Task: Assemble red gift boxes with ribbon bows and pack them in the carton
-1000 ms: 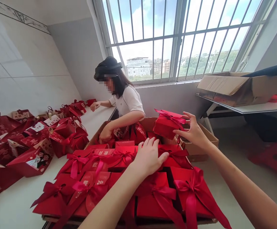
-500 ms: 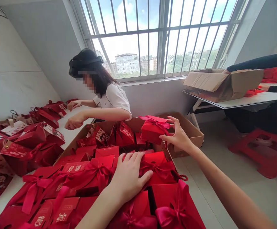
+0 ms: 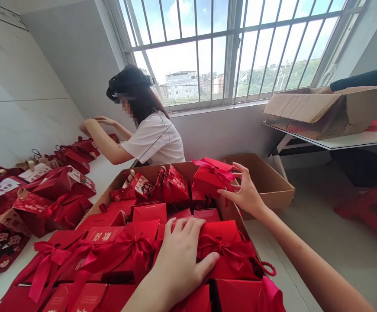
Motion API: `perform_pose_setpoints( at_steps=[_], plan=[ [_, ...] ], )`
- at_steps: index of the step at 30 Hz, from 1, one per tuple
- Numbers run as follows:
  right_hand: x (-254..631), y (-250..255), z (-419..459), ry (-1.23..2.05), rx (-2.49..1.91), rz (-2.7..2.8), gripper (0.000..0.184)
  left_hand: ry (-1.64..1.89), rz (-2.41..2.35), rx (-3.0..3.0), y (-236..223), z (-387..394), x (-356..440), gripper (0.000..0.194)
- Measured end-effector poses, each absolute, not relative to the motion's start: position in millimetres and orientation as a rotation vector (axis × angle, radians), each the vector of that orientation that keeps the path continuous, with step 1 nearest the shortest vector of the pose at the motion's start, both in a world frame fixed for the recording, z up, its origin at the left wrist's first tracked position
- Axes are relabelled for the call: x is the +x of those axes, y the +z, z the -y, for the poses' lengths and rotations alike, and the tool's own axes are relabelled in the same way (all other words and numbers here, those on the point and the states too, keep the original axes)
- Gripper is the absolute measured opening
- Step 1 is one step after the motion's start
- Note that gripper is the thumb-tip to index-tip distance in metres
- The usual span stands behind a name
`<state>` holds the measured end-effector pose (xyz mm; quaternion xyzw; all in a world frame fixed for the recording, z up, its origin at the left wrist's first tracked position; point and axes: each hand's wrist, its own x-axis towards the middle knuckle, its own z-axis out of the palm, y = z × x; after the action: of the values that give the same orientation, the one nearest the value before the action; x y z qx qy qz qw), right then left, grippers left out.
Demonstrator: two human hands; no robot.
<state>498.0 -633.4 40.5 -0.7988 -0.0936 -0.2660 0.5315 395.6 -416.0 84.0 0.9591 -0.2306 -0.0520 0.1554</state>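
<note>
My right hand [image 3: 245,190] grips a red gift box [image 3: 209,180] with a pink ribbon bow, held above the far right side of a large cardboard carton [image 3: 91,210]. Spread out with the palm down, my left hand [image 3: 183,255] rests on the packed red boxes in the carton. A red box with a ribbon bow [image 3: 225,247] lies just right of my left fingers. Behind it sit plainer red boxes [image 3: 149,213] and, at the carton's far end, red gift bags [image 3: 175,184] with printed sides.
Many red gift bags [image 3: 61,216] crowd the white table [image 3: 105,171] at left. Across from me a co-worker in a white shirt [image 3: 162,138] reaches toward them. Another cardboard box [image 3: 266,186] stands behind my right hand. An open carton [image 3: 324,110] sits on the right table.
The co-worker's arm has left the carton and moved to the bags at the far left. My right hand still holds the box; my left stays on the boxes. The view has shifted.
</note>
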Motion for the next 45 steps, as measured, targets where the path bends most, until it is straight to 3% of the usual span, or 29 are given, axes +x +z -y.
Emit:
perform_pose_setpoints(
  at_steps=[10, 45],
  plan=[
    [485, 14, 624, -0.502, -1.969, 0.329, 0.077, -0.123, 0.661, 2.709, 85, 417, 394, 0.051],
    [485, -2, 627, -0.708, -2.137, 0.479, 0.066, -0.132, 0.683, 2.545, 85, 415, 393, 0.069]
  ],
)
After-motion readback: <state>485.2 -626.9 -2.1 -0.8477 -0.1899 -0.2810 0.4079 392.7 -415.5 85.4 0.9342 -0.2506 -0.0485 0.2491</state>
